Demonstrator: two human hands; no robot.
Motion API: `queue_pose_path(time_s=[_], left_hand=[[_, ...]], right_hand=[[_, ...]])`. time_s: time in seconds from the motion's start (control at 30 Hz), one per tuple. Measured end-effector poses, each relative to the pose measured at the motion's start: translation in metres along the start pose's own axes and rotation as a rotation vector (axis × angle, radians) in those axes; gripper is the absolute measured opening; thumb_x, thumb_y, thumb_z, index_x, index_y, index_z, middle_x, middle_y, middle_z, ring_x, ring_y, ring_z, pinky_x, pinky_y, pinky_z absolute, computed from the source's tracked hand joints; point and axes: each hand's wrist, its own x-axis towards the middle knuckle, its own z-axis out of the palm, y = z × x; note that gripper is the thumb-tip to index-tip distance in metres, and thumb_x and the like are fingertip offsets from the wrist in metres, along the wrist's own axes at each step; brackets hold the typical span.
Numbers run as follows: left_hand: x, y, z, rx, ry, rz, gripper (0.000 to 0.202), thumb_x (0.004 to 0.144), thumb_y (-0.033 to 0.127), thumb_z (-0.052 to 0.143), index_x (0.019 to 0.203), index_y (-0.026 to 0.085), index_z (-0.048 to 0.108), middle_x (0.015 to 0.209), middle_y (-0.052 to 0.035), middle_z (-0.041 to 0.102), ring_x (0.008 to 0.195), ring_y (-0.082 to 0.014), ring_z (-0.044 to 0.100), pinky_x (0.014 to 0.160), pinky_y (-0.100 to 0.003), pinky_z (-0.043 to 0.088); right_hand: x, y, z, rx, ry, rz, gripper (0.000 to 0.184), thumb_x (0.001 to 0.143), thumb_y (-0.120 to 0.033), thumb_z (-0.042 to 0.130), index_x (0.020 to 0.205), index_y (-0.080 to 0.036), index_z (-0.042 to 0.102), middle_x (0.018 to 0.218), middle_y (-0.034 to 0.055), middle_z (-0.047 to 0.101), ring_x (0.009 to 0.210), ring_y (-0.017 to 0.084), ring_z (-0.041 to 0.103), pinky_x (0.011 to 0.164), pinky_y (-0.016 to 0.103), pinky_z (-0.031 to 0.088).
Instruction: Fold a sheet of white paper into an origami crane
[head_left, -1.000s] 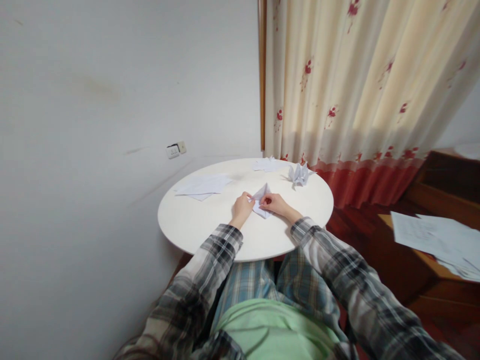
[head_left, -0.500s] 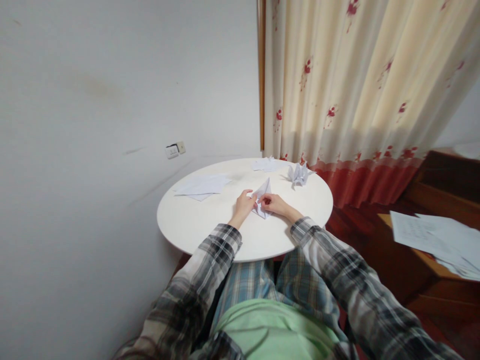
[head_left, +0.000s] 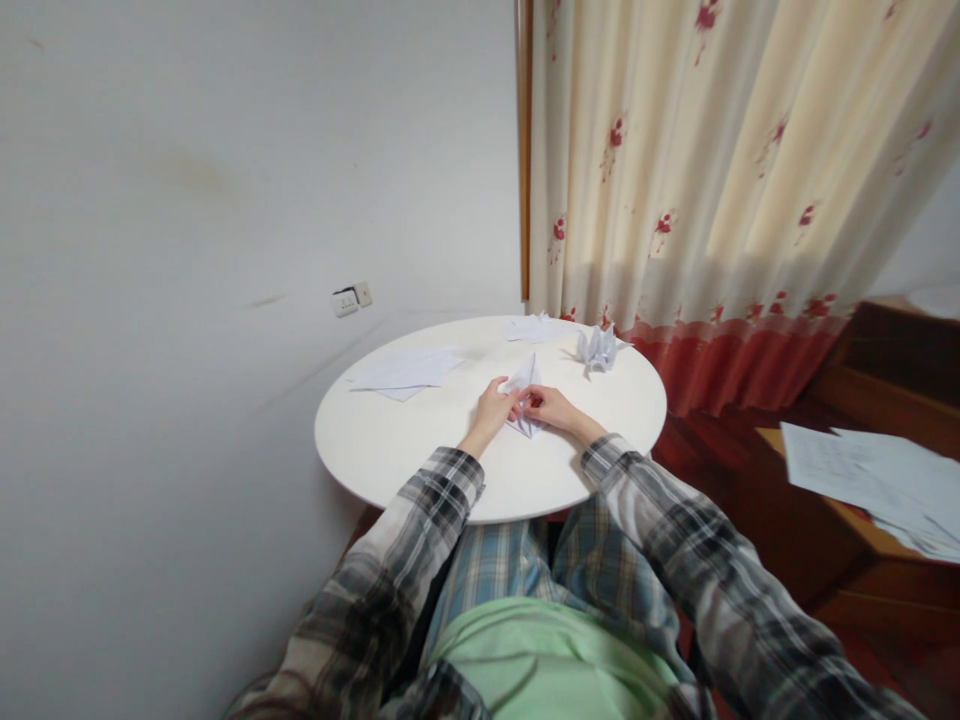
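Note:
A folded piece of white paper (head_left: pixel 529 372) lies on the round white table, one pointed end facing away from me and another toward me. My left hand (head_left: pixel 493 407) grips its left side, the thumb and fingers closed on the paper. From the right, my right hand (head_left: pixel 551 408) pinches the middle of the paper with thumb and fingertips. Both hands' fingertips nearly meet there, so the folds beneath them are partly hidden.
On the white table (head_left: pixel 405 450) lie a stack of paper sheets (head_left: pixel 405 370) at left, more paper (head_left: pixel 534 328) at the far edge and folded paper shapes (head_left: pixel 598 350) at far right. Papers (head_left: pixel 862 470) rest on brown furniture. A wall (head_left: pixel 187 400) borders the left.
My left fingers have closed in further on the paper, near the right fingertips. The paper's far point has shifted slightly left. The right hand has barely moved.

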Motion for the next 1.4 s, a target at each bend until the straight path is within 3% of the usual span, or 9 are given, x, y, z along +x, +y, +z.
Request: queue_pose_path(time_s=[0.3,0.6,0.83,0.97,1.2,1.4], left_hand=[[-0.003,0.001,0.001,0.118,-0.007,-0.004,0.04,0.081,0.024,0.047,0.119,0.01,0.044,0.055,0.0005,0.061,0.044,-0.0103,0.053,0.047,-0.02,0.041],[-0.002,-0.001,0.0,0.195,-0.027,0.06,0.027,0.084,0.031,0.043,0.103,0.015,0.052,0.052,0.0017,0.059,0.045,-0.0105,0.053,0.047,-0.019,0.041],[0.002,-0.008,0.0,0.207,0.012,0.121,0.034,0.085,0.035,0.04,0.111,0.015,0.048,0.063,-0.0015,0.063,0.056,-0.0123,0.058,0.055,-0.022,0.043],[0.002,-0.01,-0.001,0.272,0.008,0.148,0.034,0.078,0.021,0.048,0.111,0.016,0.048,0.069,-0.0014,0.064,0.062,-0.0124,0.058,0.057,-0.021,0.042],[-0.002,-0.01,-0.003,0.255,-0.126,0.221,0.055,0.066,0.01,0.055,0.119,0.013,0.039,0.07,0.0014,0.058,0.062,-0.0104,0.054,0.06,-0.021,0.044],[0.0,-0.021,-0.007,0.237,-0.206,0.292,0.065,0.066,0.017,0.062,0.123,0.013,0.033,0.073,0.0014,0.055,0.064,-0.0099,0.053,0.062,-0.022,0.045]], right_hand=[[0.003,0.0,0.0,0.021,0.022,0.084,0.022,0.067,-0.01,0.045,0.083,-0.014,0.06,0.067,-0.001,0.06,0.058,0.009,0.049,0.058,0.019,0.038],[0.002,-0.005,0.0,0.009,0.025,0.077,0.01,0.065,-0.015,0.053,0.074,-0.013,0.059,0.064,-0.0013,0.059,0.058,0.009,0.049,0.057,0.019,0.037],[0.002,0.0,0.0,-0.075,0.066,0.056,0.005,0.065,-0.018,0.055,0.062,-0.014,0.057,0.055,-0.0041,0.052,0.053,0.007,0.044,0.052,0.018,0.032],[0.0,-0.004,-0.001,-0.078,0.06,0.069,0.004,0.061,-0.015,0.058,0.06,-0.014,0.055,0.054,-0.0045,0.051,0.053,0.008,0.044,0.052,0.018,0.032],[-0.001,-0.005,-0.002,-0.115,0.057,0.068,0.004,0.06,-0.014,0.059,0.059,-0.014,0.055,0.056,-0.0041,0.052,0.054,0.008,0.045,0.053,0.019,0.033],[0.0,0.003,-0.003,-0.092,0.051,0.059,0.003,0.06,-0.014,0.059,0.06,-0.013,0.056,0.057,-0.0037,0.052,0.054,0.008,0.045,0.053,0.019,0.032]])
